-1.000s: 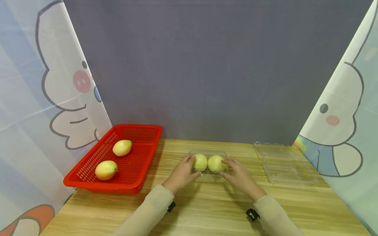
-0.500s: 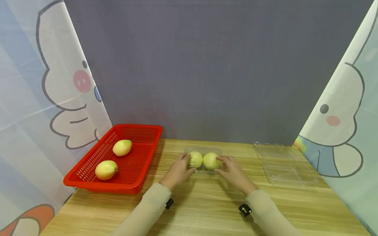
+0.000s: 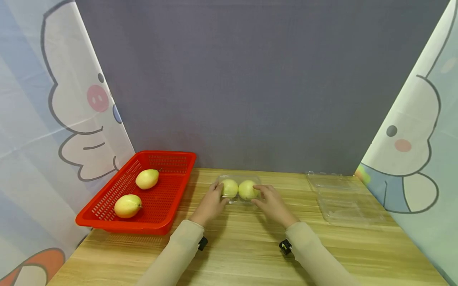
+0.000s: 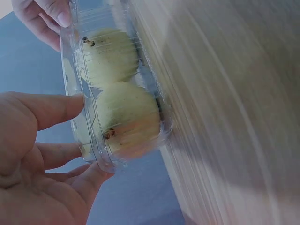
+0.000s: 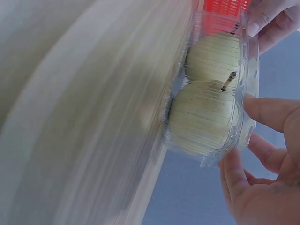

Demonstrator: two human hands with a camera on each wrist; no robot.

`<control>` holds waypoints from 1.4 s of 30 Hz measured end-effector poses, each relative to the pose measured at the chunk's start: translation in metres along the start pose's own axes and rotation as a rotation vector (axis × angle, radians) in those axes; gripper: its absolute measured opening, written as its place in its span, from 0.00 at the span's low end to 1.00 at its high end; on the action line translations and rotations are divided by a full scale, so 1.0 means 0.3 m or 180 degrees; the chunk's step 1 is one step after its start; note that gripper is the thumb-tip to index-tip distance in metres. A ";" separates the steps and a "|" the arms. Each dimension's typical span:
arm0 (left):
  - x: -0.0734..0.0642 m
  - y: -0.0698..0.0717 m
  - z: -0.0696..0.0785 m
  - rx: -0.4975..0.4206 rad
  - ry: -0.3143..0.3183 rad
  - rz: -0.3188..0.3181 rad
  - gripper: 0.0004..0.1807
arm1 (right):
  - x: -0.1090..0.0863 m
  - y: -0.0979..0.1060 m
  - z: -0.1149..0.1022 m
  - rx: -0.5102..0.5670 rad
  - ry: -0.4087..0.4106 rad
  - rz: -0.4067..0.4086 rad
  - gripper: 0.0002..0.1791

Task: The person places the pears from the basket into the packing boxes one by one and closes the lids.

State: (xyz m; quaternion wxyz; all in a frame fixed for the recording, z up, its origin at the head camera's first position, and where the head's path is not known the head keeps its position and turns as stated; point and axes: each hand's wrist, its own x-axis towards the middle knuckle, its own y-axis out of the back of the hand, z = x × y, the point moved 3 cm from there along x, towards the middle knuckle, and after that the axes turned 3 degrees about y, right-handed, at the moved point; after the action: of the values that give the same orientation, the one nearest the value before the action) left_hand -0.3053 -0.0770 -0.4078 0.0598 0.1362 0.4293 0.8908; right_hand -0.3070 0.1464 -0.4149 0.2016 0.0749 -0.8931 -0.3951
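Shifted leftward since the earlier frame: left hand (image 3: 208, 205), right hand (image 3: 272, 205) and the clear container (image 3: 239, 177) they clamp at opposite ends, just below frame centre. Two yellow fruits (image 3: 229, 188) lie inside. Grey backdrop (image 3: 250, 87) stands behind, upper frame.

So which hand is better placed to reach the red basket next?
Probably the left hand: it holds the clear container at the end nearer the red basket; the right hand holds the far end. The left would have to release first.
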 end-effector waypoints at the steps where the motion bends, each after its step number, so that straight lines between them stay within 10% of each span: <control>1: 0.001 0.002 -0.002 -0.0031 0.0038 -0.0009 0.35 | 0.004 -0.003 -0.002 0.0012 -0.0004 -0.0001 0.28; 34: 0.048 0.024 -0.065 0.0108 0.0192 0.0255 0.30 | 0.104 -0.094 -0.058 -0.0270 0.0119 0.0163 0.25; 42: 0.062 0.030 -0.081 0.0585 -0.0145 0.0650 0.27 | 0.148 -0.125 -0.075 -0.0173 0.0006 0.0190 0.25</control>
State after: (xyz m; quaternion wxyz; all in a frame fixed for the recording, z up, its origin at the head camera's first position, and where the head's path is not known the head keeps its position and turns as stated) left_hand -0.3302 -0.0966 -0.4114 -0.0340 0.2043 0.4915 0.8459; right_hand -0.3386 0.0927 -0.4155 0.2161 0.0430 -0.8837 -0.4129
